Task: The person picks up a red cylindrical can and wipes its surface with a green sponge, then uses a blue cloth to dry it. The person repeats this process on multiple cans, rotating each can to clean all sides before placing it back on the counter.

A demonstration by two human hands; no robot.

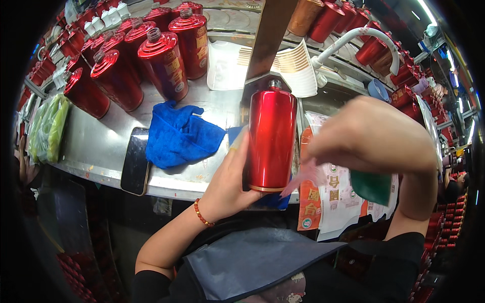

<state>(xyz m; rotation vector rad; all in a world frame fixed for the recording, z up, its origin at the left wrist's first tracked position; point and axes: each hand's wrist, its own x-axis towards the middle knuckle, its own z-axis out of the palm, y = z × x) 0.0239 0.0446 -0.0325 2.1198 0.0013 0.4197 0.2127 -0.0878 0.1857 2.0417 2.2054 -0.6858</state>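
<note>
A glossy red bottle (273,139) with a bare glass neck stands nearly upright in front of me, a thin gold line round its base. My left hand (230,179) grips it from the left side and below, a beaded bracelet on the wrist. Right of the bottle, my right hand (353,134) is blurred by motion, its fingers closed together. From those fingers a thin pinkish film (308,178), also smeared, trails toward the bottle's lower right edge. A flat green piece (371,187) shows below that hand; I cannot tell whether the hand holds it.
Printed sheets (336,194) lie at the right. A blue cloth (179,134) and a dark phone (135,160) rest on the metal bench (108,146). Several red bottles (164,65) crowd the far left. White trays (227,65) and a curved white pipe (361,31) stand behind.
</note>
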